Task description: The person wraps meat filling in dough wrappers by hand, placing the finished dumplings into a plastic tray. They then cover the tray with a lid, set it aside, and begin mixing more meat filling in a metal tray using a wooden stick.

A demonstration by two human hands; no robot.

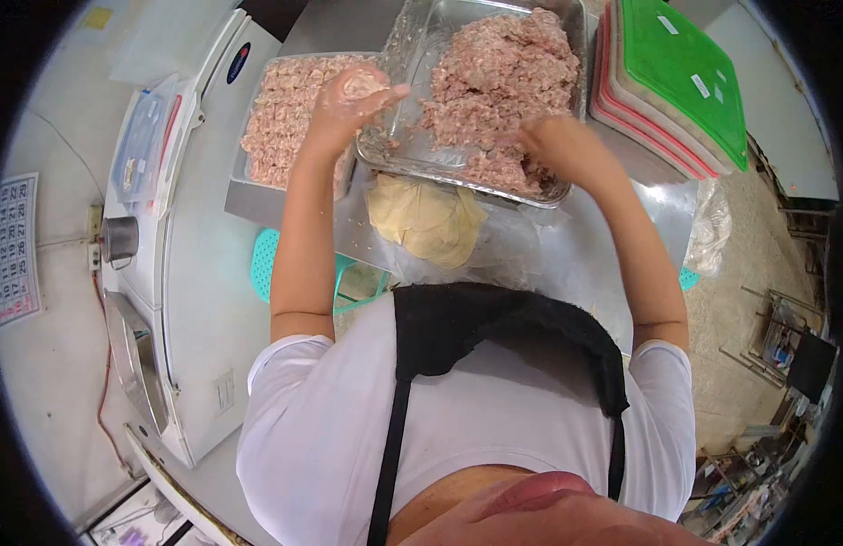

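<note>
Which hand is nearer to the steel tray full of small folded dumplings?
Left. The left hand, holding a filled wrapper, is over the right edge of the steel tray; the right hand is farther right, in the pink minced meat.

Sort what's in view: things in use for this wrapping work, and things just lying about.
In use: left hand holding filled wrapper; right hand in minced meat; wrapper stack; finished pieces.
Lying about: green-topped stack; calendar; metal cup; plastic bag.

A person in a white short-sleeved shirt (348,428) and a black apron (494,337) with thin straps, forearms bare.
</note>
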